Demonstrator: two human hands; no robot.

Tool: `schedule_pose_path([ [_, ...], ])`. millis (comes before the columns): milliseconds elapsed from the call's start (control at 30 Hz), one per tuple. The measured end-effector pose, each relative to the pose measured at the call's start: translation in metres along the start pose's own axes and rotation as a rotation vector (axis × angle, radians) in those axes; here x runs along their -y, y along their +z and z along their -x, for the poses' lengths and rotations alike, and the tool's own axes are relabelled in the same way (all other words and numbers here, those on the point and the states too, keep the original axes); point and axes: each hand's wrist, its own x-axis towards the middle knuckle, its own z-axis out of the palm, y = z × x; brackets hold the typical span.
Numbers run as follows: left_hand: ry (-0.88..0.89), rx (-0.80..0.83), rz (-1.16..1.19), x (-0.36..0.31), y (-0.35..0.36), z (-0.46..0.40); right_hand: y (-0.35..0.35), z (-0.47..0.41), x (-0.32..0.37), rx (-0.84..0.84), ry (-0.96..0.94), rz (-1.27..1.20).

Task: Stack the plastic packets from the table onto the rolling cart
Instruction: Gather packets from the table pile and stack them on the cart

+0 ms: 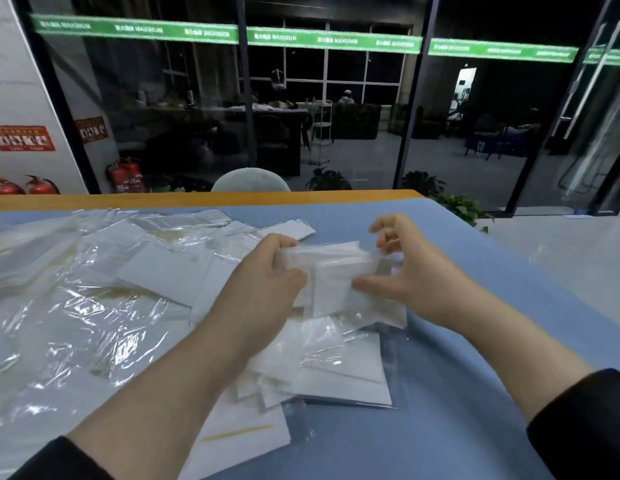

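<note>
Far left: two red fire extinguishers on the floor against the white wall, beyond the table's wooden edge. On the blue table, left to centre: a wide, loose sprawl of clear plastic packets, overlapping and slanted every way, glossy with reflections, some showing white inserts; unsorted, so in need of gathering before any stacking. At the near edge, one packet with a yellow strip lying flat. Centre: left hand raised a little above the pile, fingers and thumb curled round the left end of a small bundle of packets, apparently to keep its edges squared. Under the bundle, a rough heap of white-filled packets resting on the table. Right of centre: right hand at the bundle's right end, thumb lying against its front face, other fingers loosely curled and lifted off the top; whether pinching or only steadying, cannot tell, though likely tidying the edges. No rolling cart in view; judged early in the task, with nearly all packets on the table. Beyond the table: a pale chair back, potted plants and dark glass partitions.
</note>
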Motion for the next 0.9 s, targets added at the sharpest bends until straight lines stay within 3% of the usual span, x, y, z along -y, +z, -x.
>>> schedule_pose_path([
  [133,-0.041,0.076,0.047,-0.003,0.003,0.002,0.007,0.004,-0.001,0.141,0.008,-0.017],
  [300,0.021,0.11,-0.145,-0.005,0.008,0.005,0.012,0.005,0.008,0.032,-0.114,-0.162],
  [433,0.038,0.136,-0.236,0.002,0.008,0.001,0.012,0.007,0.004,0.185,-0.055,-0.123],
  [667,0.17,-0.015,-0.224,-0.004,0.0,0.003,0.01,0.007,0.012,-0.09,-0.201,-0.081],
  [800,0.219,-0.094,-0.198,-0.023,-0.024,0.011,0.009,0.003,0.037,-0.098,-0.208,-0.221],
  [900,0.213,-0.241,-0.232,-0.043,-0.063,0.019,0.004,-0.006,0.066,-0.215,-0.163,-0.243],
])
